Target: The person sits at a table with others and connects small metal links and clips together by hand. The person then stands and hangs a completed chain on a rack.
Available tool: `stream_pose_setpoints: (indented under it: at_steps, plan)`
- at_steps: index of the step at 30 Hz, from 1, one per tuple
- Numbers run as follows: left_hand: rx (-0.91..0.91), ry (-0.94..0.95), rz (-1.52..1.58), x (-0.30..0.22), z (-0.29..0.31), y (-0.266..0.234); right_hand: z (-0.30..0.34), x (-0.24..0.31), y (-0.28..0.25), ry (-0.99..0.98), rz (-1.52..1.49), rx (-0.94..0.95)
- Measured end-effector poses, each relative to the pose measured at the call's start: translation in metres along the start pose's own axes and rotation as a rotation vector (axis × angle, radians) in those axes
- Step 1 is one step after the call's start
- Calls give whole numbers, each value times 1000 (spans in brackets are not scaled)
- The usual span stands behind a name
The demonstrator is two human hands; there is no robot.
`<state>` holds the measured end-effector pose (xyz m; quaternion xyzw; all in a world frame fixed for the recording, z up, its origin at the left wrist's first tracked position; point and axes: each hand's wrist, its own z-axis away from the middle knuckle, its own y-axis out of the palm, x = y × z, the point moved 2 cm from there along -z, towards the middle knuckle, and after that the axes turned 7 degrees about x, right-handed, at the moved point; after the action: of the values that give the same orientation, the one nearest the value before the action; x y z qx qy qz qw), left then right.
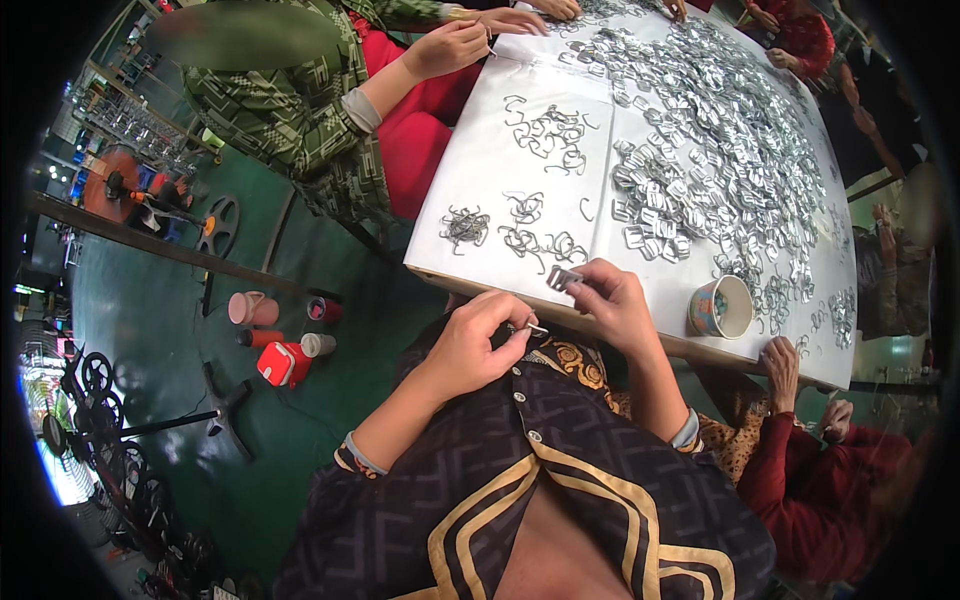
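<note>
My left hand [478, 340] is closed in a pinch on a small pale metal piece [537, 328], just off the table's near edge. Its full shape is hidden by my fingers. My right hand [612, 303] grips a silvery metal buckle [562, 280] between thumb and fingers, over the table's near edge. The two hands are apart. Beyond them, thin bent wire hooks [545, 243] lie in loose groups on the white tabletop [560, 85]. A denser clump of wire hooks [465, 227] sits at the near left corner. Farther right spreads a large heap of flat metal buckles [700, 140].
A paper cup [722, 306] with small bits inside stands near the right front edge. Co-workers sit around: a person in green [300, 130] at the left, a person in red [820, 480] at the right. A red-and-white box [283, 364] and a pink jug [253, 308] stand on the floor.
</note>
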<state>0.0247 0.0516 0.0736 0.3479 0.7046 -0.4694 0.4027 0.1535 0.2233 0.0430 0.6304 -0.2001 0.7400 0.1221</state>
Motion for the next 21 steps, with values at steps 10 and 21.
stream_pose_setpoints:
  at_steps: [10,21]
  plan:
    - [-51,-13,-103,7,0,8,15,37,28,-245,223,12]
    - [176,-114,-73,25,-55,-42,25,44,28,-327,232,-31]
